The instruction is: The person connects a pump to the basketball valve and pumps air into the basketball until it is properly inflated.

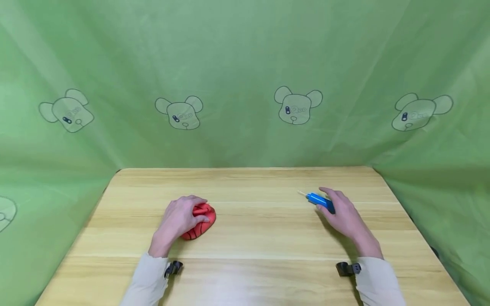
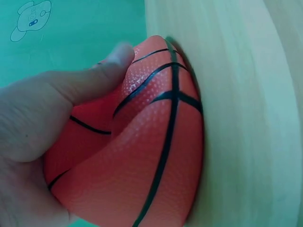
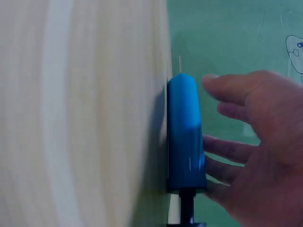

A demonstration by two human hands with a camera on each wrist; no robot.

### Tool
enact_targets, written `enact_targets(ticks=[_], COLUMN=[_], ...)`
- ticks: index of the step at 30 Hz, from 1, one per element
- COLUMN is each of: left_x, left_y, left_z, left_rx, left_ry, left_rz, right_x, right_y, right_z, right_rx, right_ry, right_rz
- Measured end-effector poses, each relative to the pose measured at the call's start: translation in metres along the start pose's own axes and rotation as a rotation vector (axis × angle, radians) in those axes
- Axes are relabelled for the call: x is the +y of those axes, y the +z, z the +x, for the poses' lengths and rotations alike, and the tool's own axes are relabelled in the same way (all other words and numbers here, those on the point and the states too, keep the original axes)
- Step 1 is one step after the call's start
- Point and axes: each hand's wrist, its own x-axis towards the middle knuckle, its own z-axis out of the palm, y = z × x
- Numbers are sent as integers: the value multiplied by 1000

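A deflated red toy basketball (image 1: 200, 226) with black lines lies crumpled on the left part of the table. My left hand (image 1: 180, 219) grips it from the left. In the left wrist view the thumb (image 2: 102, 78) presses against the dented basketball (image 2: 156, 142), whose far side hides the other fingers. At the right, a blue hand pump (image 1: 320, 201) with a thin needle at its tip lies on the table. Beside it is my right hand (image 1: 342, 213). The right wrist view shows that hand's fingers (image 3: 232, 149) spread loosely along the pump (image 3: 185, 137), not curled round it.
The light wooden table (image 1: 252, 238) has rounded far corners. Green cloth (image 1: 237, 51) printed with bear heads hangs behind it and along both sides. A small black wrist camera (image 1: 174, 268) sits at the left sleeve, and another camera (image 1: 347, 268) at the right sleeve.
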Motion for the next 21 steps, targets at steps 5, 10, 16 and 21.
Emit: enact_targets(ticks=[5, 10, 16, 21], left_x=[-2, -2, -1, 1], left_y=[2, 2, 2, 2], left_z=[0, -2, -3, -5], left_rx=[9, 19, 47, 46], left_ry=[3, 15, 37, 76], left_rz=[-12, -11, -9, -3], right_x=[-1, -1, -1, 0], right_y=[2, 4, 4, 6], right_z=[1, 1, 2, 3], right_rx=[-39, -78, -86, -89], right_ry=[15, 13, 12, 12], right_rz=[-9, -22, -36, -44])
